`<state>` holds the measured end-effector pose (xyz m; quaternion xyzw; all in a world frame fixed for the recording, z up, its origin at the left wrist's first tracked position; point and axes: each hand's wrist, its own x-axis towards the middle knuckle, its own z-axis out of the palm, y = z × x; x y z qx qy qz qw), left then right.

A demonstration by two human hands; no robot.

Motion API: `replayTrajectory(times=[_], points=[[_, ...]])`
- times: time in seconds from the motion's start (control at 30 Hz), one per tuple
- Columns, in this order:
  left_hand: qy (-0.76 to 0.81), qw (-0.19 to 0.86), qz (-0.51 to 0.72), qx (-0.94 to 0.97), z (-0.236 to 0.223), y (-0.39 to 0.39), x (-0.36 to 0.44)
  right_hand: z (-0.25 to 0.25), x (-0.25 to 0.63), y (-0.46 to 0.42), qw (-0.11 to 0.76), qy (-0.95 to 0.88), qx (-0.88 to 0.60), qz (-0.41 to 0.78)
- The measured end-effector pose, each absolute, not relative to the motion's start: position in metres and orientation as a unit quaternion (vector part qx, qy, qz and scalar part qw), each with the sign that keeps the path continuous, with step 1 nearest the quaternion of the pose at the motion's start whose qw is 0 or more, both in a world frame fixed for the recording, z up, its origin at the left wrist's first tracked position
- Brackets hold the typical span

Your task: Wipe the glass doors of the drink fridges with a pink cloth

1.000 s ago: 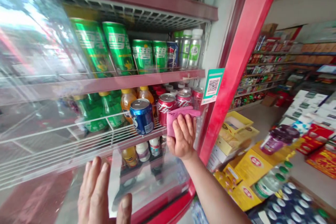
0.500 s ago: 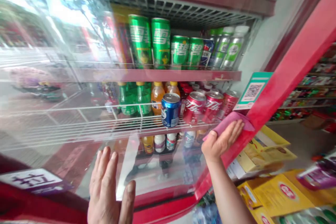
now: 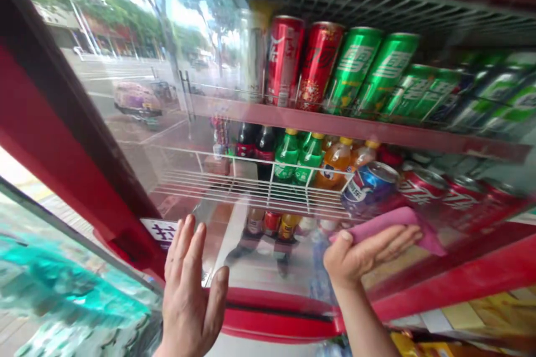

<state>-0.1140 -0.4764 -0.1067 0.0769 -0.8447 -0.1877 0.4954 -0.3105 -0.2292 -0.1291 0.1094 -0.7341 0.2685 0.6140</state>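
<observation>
My right hand (image 3: 371, 254) lies flat, fingers stretched and together, over a folded pink cloth (image 3: 397, 222), pressing it to the glass door (image 3: 247, 265) of a red-framed drinks fridge. Behind the glass near the cloth stand a blue can (image 3: 368, 187) and red cola cans (image 3: 422, 189). My left hand (image 3: 190, 290) is upright before the lower left of the door, its thumb apart from the fingers and nothing in it. Whether its palm touches the glass I cannot tell.
Tall red cans (image 3: 285, 61) and green cans (image 3: 355, 70) fill the upper shelf. Green bottles (image 3: 287, 156) stand lower. At far left are turquoise wrapped goods (image 3: 71, 279); yellow boxes (image 3: 477, 321) are at lower right. The street reflects in the glass.
My view has swung left, bringing the door's left frame into sight. My right hand and the cloth have moved left from the right frame onto the glass. My left hand stays raised and open.
</observation>
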Motion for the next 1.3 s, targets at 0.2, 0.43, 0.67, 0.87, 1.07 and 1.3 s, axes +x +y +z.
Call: replayTrajectory(times=[0.2,0.43,0.67,0.87,1.07,1.3], points=[[-0.841,0.500,-0.187,0.090,-0.102,-0.517,-0.094,-0.133,-0.278,-0.311,0.614,-0.734,0.183,0.225],[-0.841,0.499,-0.176,0.113,-0.099,-0.563,-0.058,-0.139,-0.247,-0.400,0.611,-0.717,0.253,0.220],[-0.837,0.505,-0.169,0.126,-0.098,-0.606,-0.027,-0.137,-0.218,-0.481,0.568,-0.714,0.310,0.268],[-0.836,0.504,-0.171,0.130,-0.098,-0.636,-0.005,-0.120,-0.191,-0.545,0.522,-0.721,0.353,0.289],[-0.827,0.518,-0.179,0.128,-0.101,-0.654,0.003,-0.119,-0.173,-0.595,0.516,-0.705,0.377,0.308],[-0.836,0.505,-0.195,0.089,-0.095,-0.641,-0.015,-0.122,-0.187,-0.565,0.519,-0.696,0.434,0.240]])
